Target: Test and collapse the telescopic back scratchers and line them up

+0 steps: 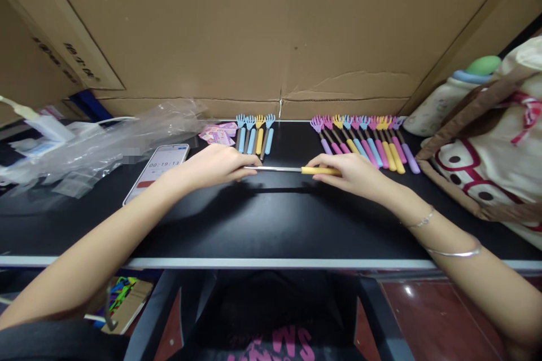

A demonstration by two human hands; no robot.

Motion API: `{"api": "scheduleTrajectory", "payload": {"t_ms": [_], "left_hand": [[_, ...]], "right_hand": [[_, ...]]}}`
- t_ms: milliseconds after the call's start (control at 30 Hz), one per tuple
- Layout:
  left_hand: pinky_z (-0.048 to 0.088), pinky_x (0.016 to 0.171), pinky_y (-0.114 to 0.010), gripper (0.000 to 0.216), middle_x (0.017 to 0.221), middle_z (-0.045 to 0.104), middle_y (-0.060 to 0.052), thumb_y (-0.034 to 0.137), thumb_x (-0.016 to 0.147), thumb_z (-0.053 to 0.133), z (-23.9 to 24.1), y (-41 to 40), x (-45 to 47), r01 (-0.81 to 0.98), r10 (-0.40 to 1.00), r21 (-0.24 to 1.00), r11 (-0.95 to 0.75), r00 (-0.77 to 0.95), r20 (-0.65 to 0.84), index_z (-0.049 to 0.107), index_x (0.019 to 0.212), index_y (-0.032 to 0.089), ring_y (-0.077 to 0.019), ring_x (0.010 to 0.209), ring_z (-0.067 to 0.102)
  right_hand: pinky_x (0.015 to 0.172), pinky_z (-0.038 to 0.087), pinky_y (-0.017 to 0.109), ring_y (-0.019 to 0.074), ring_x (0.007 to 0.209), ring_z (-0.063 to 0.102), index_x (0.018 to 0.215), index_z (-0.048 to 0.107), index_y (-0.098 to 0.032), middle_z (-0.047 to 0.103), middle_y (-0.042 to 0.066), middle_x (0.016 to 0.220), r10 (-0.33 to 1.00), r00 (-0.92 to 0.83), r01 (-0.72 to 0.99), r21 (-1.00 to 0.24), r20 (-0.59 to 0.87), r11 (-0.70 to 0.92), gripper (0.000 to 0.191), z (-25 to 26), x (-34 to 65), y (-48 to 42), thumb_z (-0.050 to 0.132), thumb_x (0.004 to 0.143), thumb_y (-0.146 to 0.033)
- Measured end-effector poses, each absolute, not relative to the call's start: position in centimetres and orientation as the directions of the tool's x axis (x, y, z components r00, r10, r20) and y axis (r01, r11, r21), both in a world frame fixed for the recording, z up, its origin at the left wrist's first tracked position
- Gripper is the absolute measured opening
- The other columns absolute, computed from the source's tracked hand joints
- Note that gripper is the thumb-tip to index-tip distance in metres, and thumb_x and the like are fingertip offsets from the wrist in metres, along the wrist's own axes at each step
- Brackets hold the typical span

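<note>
Stretched level between my hands, above the black table, is a back scratcher with a yellow handle (315, 171) and a thin metal rod (277, 168). My right hand (349, 174) is closed round the yellow handle. At the rod's other end, the fingers of my left hand (220, 163) pinch it; the tip there is hidden. Just behind my left hand lies a small row of back scratchers (255, 134) with blue and yellow handles. Behind my right hand a longer row of back scratchers (368, 141) shows purple, pink, yellow and blue handles, their claws toward the cardboard wall.
Pink printed cards (219, 134) lie left of the small row. A phone (158, 169) running a timer and crumpled clear plastic bags (127, 138) are farther left. A cream bag (495, 152) and a bottle (444, 98) stand at right. Cardboard (237, 28) walls the back.
</note>
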State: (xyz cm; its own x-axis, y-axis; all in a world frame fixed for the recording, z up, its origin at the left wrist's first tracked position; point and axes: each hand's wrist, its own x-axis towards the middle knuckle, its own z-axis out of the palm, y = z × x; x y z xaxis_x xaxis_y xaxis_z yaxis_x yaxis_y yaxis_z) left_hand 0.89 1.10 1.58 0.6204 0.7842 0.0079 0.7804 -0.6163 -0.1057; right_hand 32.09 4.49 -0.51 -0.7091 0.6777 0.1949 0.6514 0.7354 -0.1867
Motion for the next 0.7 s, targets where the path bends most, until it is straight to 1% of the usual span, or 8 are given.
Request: {"api": "scheduleTrajectory", "payload": {"t_ms": [100,167,267,333,500,567,700], "left_hand": [[0.036,0.058,-0.023,0.035,0.074,0.069,0.002,0.042,0.099,0.033,1.74,0.95,1.03,0.782,0.787,-0.120,-0.612,0.616,0.000,0.062,0.108,0.025,-0.0156,0.063,0.063],[0.036,0.058,-0.023,0.036,0.073,0.069,0.001,0.042,0.099,0.033,1.83,0.91,1.04,0.782,0.788,-0.129,-0.610,0.615,0.002,0.063,0.109,0.025,-0.0155,0.062,0.063],[0.037,0.059,-0.022,0.036,0.077,0.071,0.001,0.043,0.098,0.034,1.89,1.04,0.79,0.775,0.781,-0.128,-0.618,0.625,0.011,0.063,0.111,0.027,-0.0159,0.065,0.064],[0.039,0.061,-0.022,0.036,0.081,0.073,0.000,0.044,0.098,0.035,1.85,1.21,0.54,0.770,0.772,-0.104,-0.630,0.635,0.026,0.065,0.111,0.028,-0.0158,0.069,0.066],[0.042,0.064,-0.021,0.039,0.086,0.075,0.000,0.045,0.097,0.038,1.68,1.38,0.21,0.774,0.770,-0.046,-0.631,0.633,0.080,0.069,0.114,0.029,-0.0158,0.073,0.068],[0.043,0.066,-0.022,0.038,0.090,0.076,0.000,0.045,0.097,0.039,1.65,1.31,0.25,0.771,0.766,-0.038,-0.636,0.636,0.095,0.069,0.115,0.029,-0.0163,0.075,0.069],[0.046,0.071,-0.024,0.037,0.101,0.076,0.000,0.043,0.097,0.041,1.72,1.10,0.44,0.757,0.750,-0.063,-0.650,0.653,0.108,0.069,0.117,0.029,-0.0180,0.081,0.070]], "right_hand": [[0.058,0.035,0.024,0.0141,0.068,0.062,0.103,0.064,-0.025,0.070,0.000,0.080,0.677,-0.706,0.666,-0.132,0.209,0.735,0.023,-0.53,32.07,4.41,0.051,0.091,-0.040],[0.058,0.035,0.024,0.0143,0.067,0.062,0.102,0.063,-0.025,0.070,0.001,0.079,0.674,-0.706,0.664,-0.128,0.217,0.737,0.025,-0.52,32.03,4.27,0.048,0.093,-0.042],[0.057,0.035,0.024,0.0141,0.063,0.061,0.104,0.063,-0.024,0.070,0.001,0.077,0.669,-0.716,0.652,-0.152,0.200,0.743,0.028,-0.44,31.84,3.94,0.046,0.094,-0.044],[0.058,0.036,0.025,0.0142,0.063,0.061,0.106,0.062,-0.024,0.070,0.001,0.078,0.671,-0.718,0.647,-0.175,0.188,0.742,0.029,-0.37,31.68,3.70,0.045,0.095,-0.045],[0.061,0.036,0.026,0.0157,0.069,0.061,0.106,0.064,-0.024,0.070,0.003,0.086,0.708,-0.683,0.673,-0.221,0.181,0.706,0.037,-0.14,31.54,3.50,0.038,0.097,-0.048],[0.063,0.037,0.027,0.0161,0.071,0.060,0.106,0.065,-0.022,0.069,0.004,0.084,0.716,-0.686,0.665,-0.287,0.132,0.690,0.040,0.01,31.56,3.58,0.037,0.096,-0.050],[0.067,0.040,0.027,0.0151,0.073,0.058,0.105,0.065,-0.017,0.067,0.005,0.087,0.662,-0.750,0.565,-0.531,-0.009,0.632,0.045,0.26,31.47,3.69,0.038,0.095,-0.051]]}}
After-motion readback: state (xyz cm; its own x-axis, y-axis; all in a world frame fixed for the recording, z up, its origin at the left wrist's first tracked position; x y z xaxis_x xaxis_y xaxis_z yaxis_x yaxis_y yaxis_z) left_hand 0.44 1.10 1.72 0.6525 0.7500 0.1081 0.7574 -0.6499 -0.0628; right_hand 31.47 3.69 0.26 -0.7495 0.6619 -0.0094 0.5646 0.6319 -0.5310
